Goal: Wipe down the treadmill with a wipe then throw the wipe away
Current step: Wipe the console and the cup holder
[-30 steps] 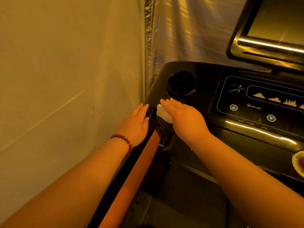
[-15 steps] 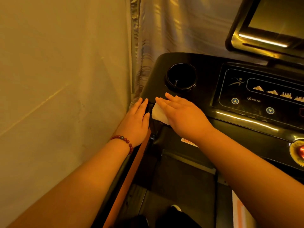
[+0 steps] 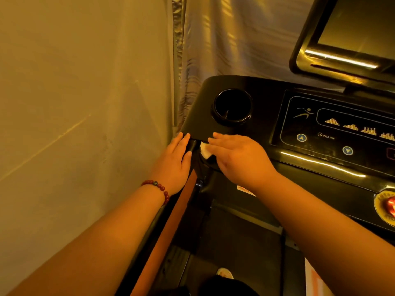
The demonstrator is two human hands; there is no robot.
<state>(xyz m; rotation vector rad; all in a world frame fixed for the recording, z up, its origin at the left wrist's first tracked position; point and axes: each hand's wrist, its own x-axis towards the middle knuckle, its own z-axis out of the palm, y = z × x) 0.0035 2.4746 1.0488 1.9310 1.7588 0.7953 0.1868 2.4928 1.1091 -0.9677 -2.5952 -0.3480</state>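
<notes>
The black treadmill console fills the right half of the view, with a round cup holder and a control panel. A white wipe lies on the console's near left corner. My right hand presses flat on it with straight fingers, hiding most of the wipe. My left hand, with a red bead bracelet on its wrist, rests flat on the top of the left handrail, just left of the wipe.
A plain wall runs close along the left, and a shiny curtain hangs behind the console. The tilted screen rises at top right. A red safety button sits at the right edge. The belt lies below.
My right hand has slid the wipe a little left and toward the console's near edge, beside the handrail. My left hand has stayed on the rail. The camera has shifted slightly.
</notes>
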